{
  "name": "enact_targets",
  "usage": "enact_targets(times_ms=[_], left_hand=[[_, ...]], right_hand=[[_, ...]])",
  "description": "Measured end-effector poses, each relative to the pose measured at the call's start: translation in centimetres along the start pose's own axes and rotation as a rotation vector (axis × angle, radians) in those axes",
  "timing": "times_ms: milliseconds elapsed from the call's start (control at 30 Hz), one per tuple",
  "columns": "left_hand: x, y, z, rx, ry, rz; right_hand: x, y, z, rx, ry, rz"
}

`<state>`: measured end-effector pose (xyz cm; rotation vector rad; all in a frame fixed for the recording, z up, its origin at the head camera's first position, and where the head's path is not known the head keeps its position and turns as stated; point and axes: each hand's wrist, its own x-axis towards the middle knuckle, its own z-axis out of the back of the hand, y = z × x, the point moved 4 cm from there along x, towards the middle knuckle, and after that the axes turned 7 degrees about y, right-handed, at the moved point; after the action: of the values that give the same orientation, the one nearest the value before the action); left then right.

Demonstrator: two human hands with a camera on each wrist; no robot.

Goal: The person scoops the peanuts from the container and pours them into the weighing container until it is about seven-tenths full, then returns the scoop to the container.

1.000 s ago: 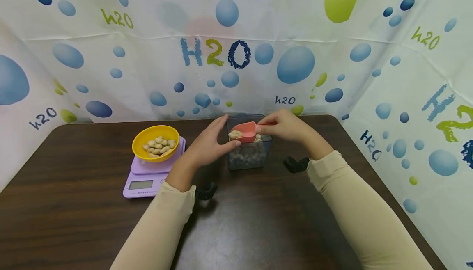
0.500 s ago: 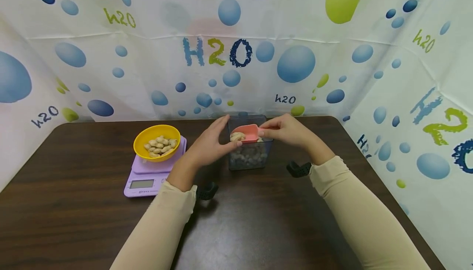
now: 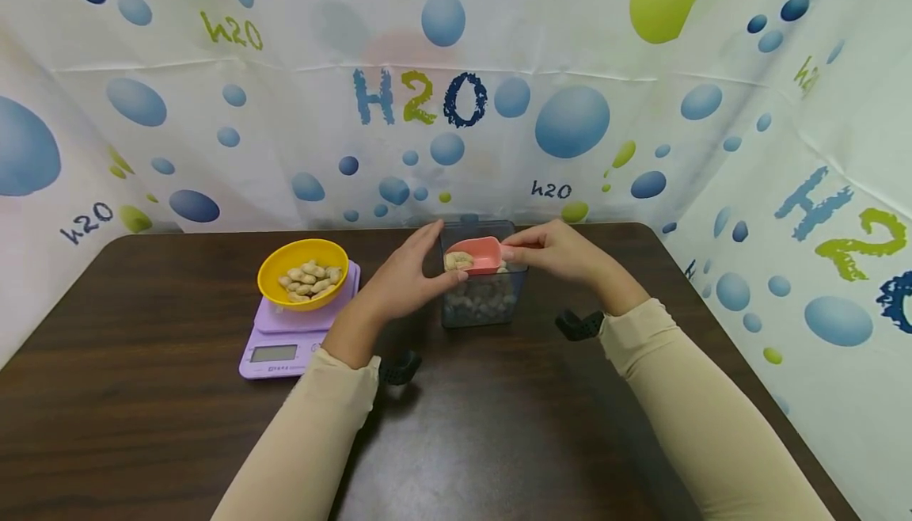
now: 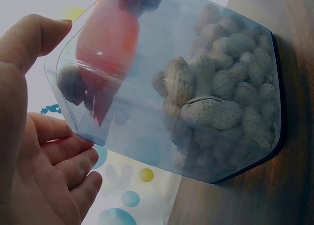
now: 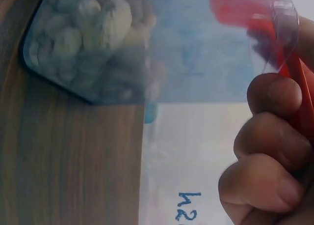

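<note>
A clear square-sided container (image 3: pixel 477 306) of unshelled peanuts (image 4: pixel 211 112) stands near the table's back edge. My right hand (image 3: pixel 559 256) pinches the handle of a coral-red scoop (image 3: pixel 486 255) within the container's mouth. Peanuts (image 3: pixel 458 260) lie at the scoop's front end. In the right wrist view the curled fingers (image 5: pixel 267 136) are at the handle, beside the container's rim. My left hand (image 3: pixel 399 279) rests against the container's left side, fingers extended along it and thumb at the front rim. Through the wall, the left wrist view shows the red scoop (image 4: pixel 110 43) above the heaped peanuts.
To the left, a lilac kitchen scale (image 3: pixel 285 347) bears a yellow bowl (image 3: pixel 269 287) with several peanuts in it. A white curtain (image 3: pixel 285 109) printed with bubbles hangs behind the dark wooden table (image 3: pixel 142 410) and along its sides.
The scoop and right hand have shifted slightly down and to the right within the container's mouth, mostly in the first half second. The left hand stays at the container.
</note>
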<state>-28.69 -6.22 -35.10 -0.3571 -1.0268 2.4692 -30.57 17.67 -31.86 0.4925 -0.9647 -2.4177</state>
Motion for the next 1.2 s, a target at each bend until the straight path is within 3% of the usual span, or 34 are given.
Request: enact_targets(times_ms=[233,1200], left_hand=[[0.0,0.1,0.0,-0.013,0.003,-0.003],[-0.1,0.2,0.0,-0.012,0.003,-0.013]], right_hand=[[0.3,0.1,0.4,-0.013,0.039,0.035],[-0.8,-0.8,0.9,-0.004,-0.025,-0.017]])
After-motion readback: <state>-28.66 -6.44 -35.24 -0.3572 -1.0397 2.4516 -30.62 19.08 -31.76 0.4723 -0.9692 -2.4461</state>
